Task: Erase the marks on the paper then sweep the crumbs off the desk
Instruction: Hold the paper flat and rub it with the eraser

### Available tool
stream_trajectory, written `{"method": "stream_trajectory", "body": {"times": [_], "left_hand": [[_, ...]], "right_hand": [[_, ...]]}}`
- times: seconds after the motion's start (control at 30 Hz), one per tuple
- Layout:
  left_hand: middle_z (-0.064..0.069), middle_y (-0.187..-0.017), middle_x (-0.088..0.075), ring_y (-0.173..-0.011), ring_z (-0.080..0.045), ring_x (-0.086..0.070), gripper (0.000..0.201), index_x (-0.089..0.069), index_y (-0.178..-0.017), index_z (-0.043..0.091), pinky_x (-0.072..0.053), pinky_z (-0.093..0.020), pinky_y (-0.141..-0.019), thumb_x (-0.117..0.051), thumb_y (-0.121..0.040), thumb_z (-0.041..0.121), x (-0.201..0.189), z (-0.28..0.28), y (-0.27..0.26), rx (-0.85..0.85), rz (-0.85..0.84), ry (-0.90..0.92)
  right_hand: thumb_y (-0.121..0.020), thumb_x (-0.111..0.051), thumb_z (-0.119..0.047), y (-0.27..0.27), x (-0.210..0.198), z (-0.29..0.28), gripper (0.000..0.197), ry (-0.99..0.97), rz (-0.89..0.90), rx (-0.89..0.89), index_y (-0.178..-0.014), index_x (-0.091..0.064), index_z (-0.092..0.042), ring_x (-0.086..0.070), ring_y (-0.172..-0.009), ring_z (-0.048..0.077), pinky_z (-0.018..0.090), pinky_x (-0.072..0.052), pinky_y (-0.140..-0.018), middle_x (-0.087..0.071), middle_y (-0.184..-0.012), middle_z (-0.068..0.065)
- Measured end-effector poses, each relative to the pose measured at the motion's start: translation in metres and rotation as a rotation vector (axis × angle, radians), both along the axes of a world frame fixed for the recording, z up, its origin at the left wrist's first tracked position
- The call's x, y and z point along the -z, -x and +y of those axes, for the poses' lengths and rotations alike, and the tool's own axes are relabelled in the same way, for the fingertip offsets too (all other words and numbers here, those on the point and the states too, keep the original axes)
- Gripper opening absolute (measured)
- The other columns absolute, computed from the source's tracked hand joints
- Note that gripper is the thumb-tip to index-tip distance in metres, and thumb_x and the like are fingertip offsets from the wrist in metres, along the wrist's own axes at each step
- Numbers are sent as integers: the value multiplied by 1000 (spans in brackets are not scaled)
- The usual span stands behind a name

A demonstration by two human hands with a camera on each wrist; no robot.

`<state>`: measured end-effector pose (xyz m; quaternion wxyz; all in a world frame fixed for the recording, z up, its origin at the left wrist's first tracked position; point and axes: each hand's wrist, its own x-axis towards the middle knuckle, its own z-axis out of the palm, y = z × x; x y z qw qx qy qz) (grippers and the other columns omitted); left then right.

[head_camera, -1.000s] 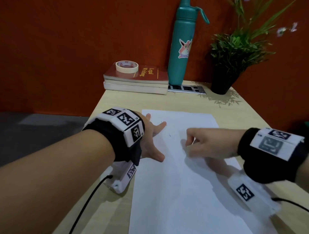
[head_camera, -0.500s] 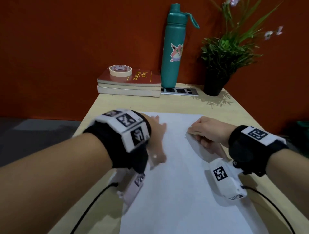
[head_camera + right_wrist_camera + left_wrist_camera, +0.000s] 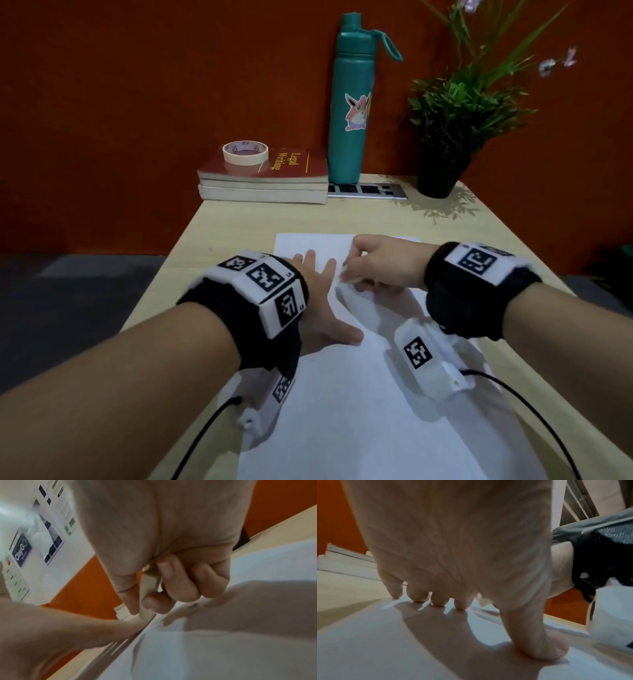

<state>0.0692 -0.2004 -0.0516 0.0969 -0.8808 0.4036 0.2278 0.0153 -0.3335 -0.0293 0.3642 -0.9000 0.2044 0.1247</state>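
Observation:
A white sheet of paper (image 3: 342, 404) lies lengthwise on the light wooden desk (image 3: 233, 222). My left hand (image 3: 322, 301) lies flat on its left part, fingers (image 3: 438, 599) spread and straight, thumb (image 3: 539, 639) pressing down. My right hand (image 3: 373, 263) is curled near the sheet's far end and pinches a pale block eraser (image 3: 148, 595) between thumb and fingers, its tip on the paper (image 3: 223, 649). No marks or crumbs show clearly.
At the desk's back stand stacked books (image 3: 263, 185) with a tape roll (image 3: 245, 152) on top, a teal bottle (image 3: 351, 102), a flat marker card (image 3: 366, 190) and a potted plant (image 3: 445, 137). Cables trail from both wrist units toward me.
My right hand with the eraser has shifted toward the far end of the sheet and nearer my left hand's fingers. The left hand stays pressed on the paper.

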Motion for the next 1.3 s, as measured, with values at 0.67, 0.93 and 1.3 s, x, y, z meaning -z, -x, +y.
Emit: {"method": "stream_trajectory", "body": {"times": [0.67,0.93,1.3], "left_hand": [[-5,-156,26,-146,-21,16,139,25,-147,19,-4,-47,-115,-48,-46,82,6,-3,-6,1,31,24],[-6,-156,25,-146,-22,15,128,23,-148,18,-4,-47,-115,-58,-68,77,9,0,-4,4,5,55],[-16,-159,4,-146,-34,-1,121,-2,-153,9,-9,-50,-114,-60,-68,73,-9,-16,12,67,-68,53]], "right_hand": [[-87,-55,-24,0,-19,-16,13,470,307,-247,-80,-53,-14,-47,-70,21,28,-37,-60,-58,-73,1],[-87,-57,-29,15,-8,-19,14,402,252,-186,-80,-50,-19,-48,-65,13,26,-38,-61,-58,-72,-6],[-96,-45,-15,31,5,-43,36,-107,-83,241,-62,-41,-6,-35,-39,21,26,-31,-44,-41,-51,12]]}}
